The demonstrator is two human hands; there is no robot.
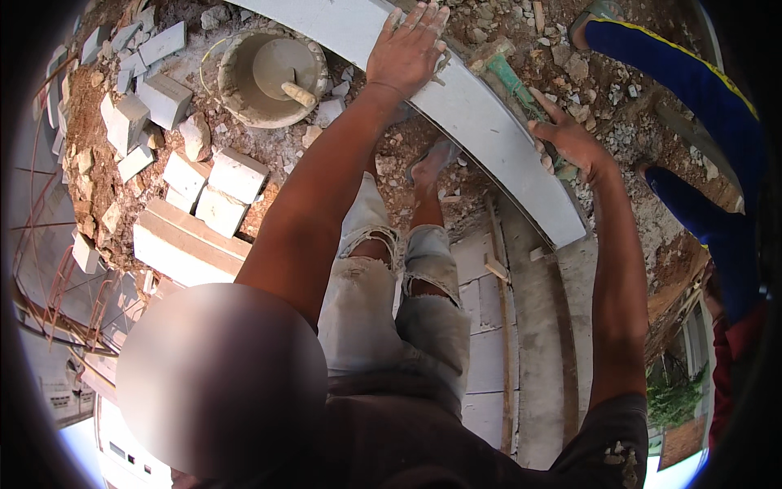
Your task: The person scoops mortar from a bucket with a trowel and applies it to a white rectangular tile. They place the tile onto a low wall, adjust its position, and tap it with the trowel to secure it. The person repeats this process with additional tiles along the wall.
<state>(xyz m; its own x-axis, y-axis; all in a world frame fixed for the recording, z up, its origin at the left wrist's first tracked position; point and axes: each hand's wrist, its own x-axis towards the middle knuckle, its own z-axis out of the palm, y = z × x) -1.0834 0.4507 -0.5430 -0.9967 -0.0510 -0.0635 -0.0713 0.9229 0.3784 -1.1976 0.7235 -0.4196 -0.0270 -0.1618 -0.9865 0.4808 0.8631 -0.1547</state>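
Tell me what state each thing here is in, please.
Left hand, open, palm down on the beam.
Right hand, index finger extended at the beam's right side; grip unclear.
Beam, partly covered by the left hand.
Bucket, open, partly filled.
Grey mix, wet-looking.
Wooden handle, tilted, in the bucket.
Green object, lying beside the beam.
Pale blocks, scattered, some tilted.
Jeans, ripped at both knees.

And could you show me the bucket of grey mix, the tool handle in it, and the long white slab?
Bucket of grey mix (pixel 235 79), head view: left inner wall.
Tool handle (pixel 298 94), head view: middle of its grip.
Long white slab (pixel 479 116), head view: broad face.
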